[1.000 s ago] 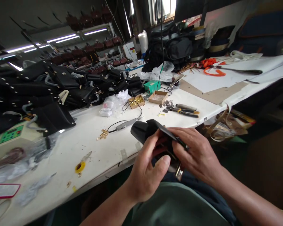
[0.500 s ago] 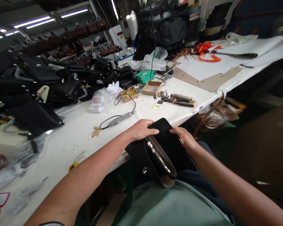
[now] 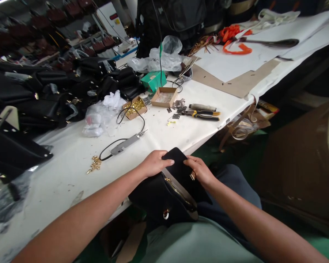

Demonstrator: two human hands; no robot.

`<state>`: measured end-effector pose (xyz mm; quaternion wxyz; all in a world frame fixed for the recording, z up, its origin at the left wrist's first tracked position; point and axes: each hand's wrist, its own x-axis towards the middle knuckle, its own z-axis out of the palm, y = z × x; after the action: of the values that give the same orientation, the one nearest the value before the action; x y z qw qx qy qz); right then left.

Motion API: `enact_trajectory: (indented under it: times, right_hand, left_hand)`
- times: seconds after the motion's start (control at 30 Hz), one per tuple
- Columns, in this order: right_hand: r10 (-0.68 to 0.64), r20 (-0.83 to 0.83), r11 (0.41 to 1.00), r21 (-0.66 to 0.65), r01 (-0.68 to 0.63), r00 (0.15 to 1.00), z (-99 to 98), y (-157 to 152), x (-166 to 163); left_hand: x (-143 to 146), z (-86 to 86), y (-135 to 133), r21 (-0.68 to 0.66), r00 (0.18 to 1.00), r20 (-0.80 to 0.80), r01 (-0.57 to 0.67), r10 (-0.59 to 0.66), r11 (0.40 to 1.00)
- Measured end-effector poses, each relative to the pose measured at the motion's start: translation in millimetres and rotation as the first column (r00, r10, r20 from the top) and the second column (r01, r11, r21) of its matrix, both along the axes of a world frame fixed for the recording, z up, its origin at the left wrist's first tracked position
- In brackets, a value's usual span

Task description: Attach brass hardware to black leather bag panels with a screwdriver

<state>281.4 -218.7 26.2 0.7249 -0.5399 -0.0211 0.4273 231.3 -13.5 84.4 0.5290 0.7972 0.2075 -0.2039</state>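
A black handbag (image 3: 150,195) with a gold zip and a small gold fitting on its front rests against my lap at the table's edge. My left hand (image 3: 155,163) grips the upper left side of its raised black flap (image 3: 178,160), thumb lying on top. On the flap's right edge, my right hand (image 3: 199,170) pinches with thumb and fingers. A gold metal piece shows beside the right hand's fingers; whether it is fixed to the flap I cannot tell. The bag's inside is mostly hidden.
On the white table (image 3: 159,135) lie a grey electric screwdriver (image 3: 127,143), loose gold fittings (image 3: 94,165), a box of gold parts (image 3: 135,107), an open carton (image 3: 164,97) and pliers (image 3: 201,115). Black bags (image 3: 22,87) are heaped at left. A large brown carton (image 3: 296,157) stands right.
The view has shifted, so the table's items sit further left. Both hands keep hold of the flap, and the bag's body shows more of its front; its opening looks narrower.
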Motion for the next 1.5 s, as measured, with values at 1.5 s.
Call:
enact_trajectory:
  times: [1.5]
  right_hand:
    - [0.637,0.736,0.766,-0.639,0.077,-0.229,12.9,1,107]
  left_hand:
    - [6,-30.9,-49,0.134,1.0,0.026,-0.009,0.006,0.991]
